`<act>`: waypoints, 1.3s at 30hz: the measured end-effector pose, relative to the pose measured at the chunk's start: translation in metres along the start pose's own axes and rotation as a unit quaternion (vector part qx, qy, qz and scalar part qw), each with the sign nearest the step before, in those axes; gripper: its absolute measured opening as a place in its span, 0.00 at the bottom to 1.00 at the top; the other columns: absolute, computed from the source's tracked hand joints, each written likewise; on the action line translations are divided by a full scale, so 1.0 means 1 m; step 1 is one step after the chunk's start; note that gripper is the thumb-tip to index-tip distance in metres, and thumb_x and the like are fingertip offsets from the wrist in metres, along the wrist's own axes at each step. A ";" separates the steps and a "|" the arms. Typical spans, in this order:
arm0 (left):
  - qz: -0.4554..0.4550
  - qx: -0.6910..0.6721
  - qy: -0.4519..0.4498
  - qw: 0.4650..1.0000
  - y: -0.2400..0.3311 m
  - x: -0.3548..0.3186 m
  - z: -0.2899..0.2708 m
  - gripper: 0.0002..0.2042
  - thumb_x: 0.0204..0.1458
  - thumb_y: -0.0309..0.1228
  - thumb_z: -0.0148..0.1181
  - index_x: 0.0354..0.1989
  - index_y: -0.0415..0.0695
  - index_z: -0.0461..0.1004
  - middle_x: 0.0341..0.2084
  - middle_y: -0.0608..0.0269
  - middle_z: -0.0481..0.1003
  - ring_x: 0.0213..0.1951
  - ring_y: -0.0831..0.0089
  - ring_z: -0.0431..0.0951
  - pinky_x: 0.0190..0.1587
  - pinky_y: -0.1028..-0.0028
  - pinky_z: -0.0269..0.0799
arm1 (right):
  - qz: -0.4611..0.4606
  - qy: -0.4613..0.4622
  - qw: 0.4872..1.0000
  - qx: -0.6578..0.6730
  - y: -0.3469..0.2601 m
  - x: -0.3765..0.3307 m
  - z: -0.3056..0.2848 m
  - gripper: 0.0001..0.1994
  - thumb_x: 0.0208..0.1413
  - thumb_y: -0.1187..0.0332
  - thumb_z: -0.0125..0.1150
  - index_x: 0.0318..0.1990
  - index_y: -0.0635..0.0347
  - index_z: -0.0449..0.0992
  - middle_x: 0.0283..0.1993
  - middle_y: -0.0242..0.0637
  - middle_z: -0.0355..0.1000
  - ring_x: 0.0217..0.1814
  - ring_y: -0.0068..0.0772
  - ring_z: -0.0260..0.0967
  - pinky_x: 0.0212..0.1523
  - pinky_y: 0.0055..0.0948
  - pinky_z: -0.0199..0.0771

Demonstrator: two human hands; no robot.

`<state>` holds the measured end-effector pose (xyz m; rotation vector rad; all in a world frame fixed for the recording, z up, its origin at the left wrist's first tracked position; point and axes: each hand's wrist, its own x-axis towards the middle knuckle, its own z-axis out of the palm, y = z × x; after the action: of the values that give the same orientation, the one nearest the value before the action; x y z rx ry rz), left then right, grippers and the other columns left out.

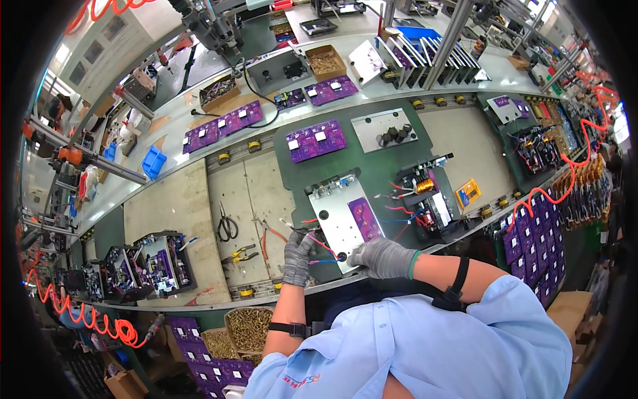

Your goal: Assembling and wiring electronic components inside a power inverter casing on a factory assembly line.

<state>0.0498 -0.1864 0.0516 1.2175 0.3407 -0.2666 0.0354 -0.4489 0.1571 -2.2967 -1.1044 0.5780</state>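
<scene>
Left of centre, black-handled scissors [227, 226] lie on the pale bench. The left hand [297, 256], in a grey knit glove, pinches thin red and blue wires [319, 245], fingers nearly closed. At centre, the flat metal plate [335, 216] carries a purple circuit board [364, 218]. The gloved right hand [382, 258] rests curled on the plate's lower edge, perhaps gripping it.

Bright even overhead light, soft shadows, slight glare top; strong fisheye bend, dark vignette at edges

Your one view hangs above your head, facing steeply down at the surface [252, 193]. It sits close over your gloved hands, its fisheye bending the far edges.
</scene>
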 end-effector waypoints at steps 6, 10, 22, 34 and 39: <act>-0.016 0.047 0.047 0.998 0.043 0.023 -0.010 0.15 0.64 0.43 0.58 0.42 0.43 0.80 0.25 0.73 0.76 0.27 0.84 0.73 0.28 0.81 0.70 | 0.078 -0.077 0.991 0.071 -0.014 0.006 -0.021 0.17 0.52 0.60 0.71 0.48 0.55 0.80 0.43 0.43 0.78 0.47 0.47 0.77 0.49 0.40 0.77; -0.024 0.087 0.065 0.994 0.051 0.048 -0.011 0.16 0.64 0.43 0.57 0.44 0.42 0.79 0.30 0.67 0.80 0.30 0.80 0.77 0.32 0.78 0.72 | 0.153 -0.061 0.966 0.201 -0.020 0.030 -0.047 0.22 0.54 0.53 0.70 0.51 0.57 0.79 0.47 0.41 0.78 0.51 0.44 0.77 0.53 0.37 0.76; 0.074 0.039 -0.230 0.970 0.072 0.051 0.017 0.14 0.62 0.34 0.60 0.52 0.41 0.74 0.43 0.63 0.78 0.41 0.77 0.76 0.43 0.73 0.75 | 0.170 0.103 0.970 -0.141 -0.049 0.155 -0.091 0.17 0.58 0.50 0.62 0.38 0.55 0.80 0.35 0.42 0.78 0.42 0.48 0.77 0.46 0.44 0.75; -0.069 -0.036 -0.129 0.989 0.063 0.040 0.002 0.11 0.61 0.32 0.63 0.47 0.39 0.73 0.26 0.67 0.74 0.26 0.77 0.74 0.30 0.75 0.72 | 0.205 0.186 0.961 0.000 -0.004 0.111 -0.059 0.14 0.58 0.55 0.62 0.38 0.56 0.79 0.35 0.45 0.79 0.41 0.48 0.78 0.44 0.44 0.76; -0.128 0.067 -0.079 0.986 0.035 0.050 -0.010 0.09 0.61 0.33 0.63 0.44 0.41 0.78 0.26 0.72 0.73 0.24 0.81 0.70 0.26 0.77 0.68 | 0.264 0.010 0.962 -0.062 0.014 0.088 -0.039 0.20 0.56 0.51 0.64 0.46 0.57 0.77 0.40 0.46 0.79 0.45 0.49 0.78 0.49 0.44 0.77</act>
<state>0.1080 -0.1664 0.0586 1.2751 0.3447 -0.6133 0.1172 -0.3960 0.1656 -2.7130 -0.5153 0.6930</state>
